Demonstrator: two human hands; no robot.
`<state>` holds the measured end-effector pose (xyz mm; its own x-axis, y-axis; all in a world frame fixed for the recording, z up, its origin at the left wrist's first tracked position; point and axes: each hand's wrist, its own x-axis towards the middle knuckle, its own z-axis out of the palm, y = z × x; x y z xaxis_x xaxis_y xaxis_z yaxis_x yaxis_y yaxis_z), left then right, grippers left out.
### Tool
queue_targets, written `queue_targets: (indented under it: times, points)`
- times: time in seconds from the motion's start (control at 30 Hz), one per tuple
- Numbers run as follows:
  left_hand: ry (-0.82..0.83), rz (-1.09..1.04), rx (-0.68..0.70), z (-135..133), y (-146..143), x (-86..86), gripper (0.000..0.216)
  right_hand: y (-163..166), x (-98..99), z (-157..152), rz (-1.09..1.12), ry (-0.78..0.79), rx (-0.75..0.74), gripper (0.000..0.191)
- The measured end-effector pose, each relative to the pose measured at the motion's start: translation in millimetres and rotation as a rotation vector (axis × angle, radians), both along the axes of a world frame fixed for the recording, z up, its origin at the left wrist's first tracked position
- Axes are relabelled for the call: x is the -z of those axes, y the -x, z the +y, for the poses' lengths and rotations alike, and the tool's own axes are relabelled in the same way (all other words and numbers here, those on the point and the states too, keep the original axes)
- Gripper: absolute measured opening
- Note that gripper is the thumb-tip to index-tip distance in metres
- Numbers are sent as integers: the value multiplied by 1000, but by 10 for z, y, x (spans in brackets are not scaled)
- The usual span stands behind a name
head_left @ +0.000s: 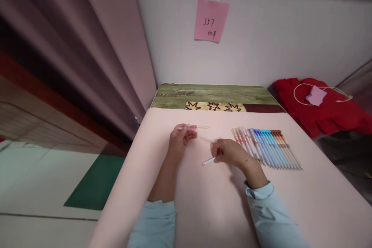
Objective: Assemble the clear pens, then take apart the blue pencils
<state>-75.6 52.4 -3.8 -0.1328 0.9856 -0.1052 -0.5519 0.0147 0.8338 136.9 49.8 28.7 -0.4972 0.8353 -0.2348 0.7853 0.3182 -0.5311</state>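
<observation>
My left hand (pixel 180 136) is closed around a pen part with a pinkish section (pixel 191 128). A pale, thin end (pixel 203 126) sticks out of it to the right. Lower and to the right, my right hand (pixel 226 151) pinches a slim white pen piece (pixel 208 161) that points left and slightly down. Close to those right fingers shows a faint translucent piece (pixel 207 139); whether it is held or lies on the table I cannot tell. Just right of that hand, several pens (pixel 270 151) lie side by side in a row, running from pinkish-white through blue to brown.
A pale pink cover (pixel 209 209) lies over the table, with a green patterned surface (pixel 215 92) at its far end. Red cloth (pixel 302 112) with a white cable is at the right. A pink note (pixel 211 20) hangs on the wall, and a curtain (pixel 113 35) borders the left.
</observation>
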Motion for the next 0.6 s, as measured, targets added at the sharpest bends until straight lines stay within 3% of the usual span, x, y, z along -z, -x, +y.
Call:
queue_targets:
  times: [0.2, 0.37, 0.47, 0.6]
  points:
    - [-2, 27, -21, 12, 18, 67, 34, -16, 17, -4, -4, 38, -8, 16]
    - [43, 31, -58, 10, 37, 19, 29, -68, -94, -23, 79, 37, 17, 7]
    - [54, 10, -40, -10, 45, -28, 30, -79, -146, -11, 158, -80, 143, 10]
    - [61, 59, 154, -62, -8, -66, 30, 36, -77, 6, 339, -228, 403, 26]
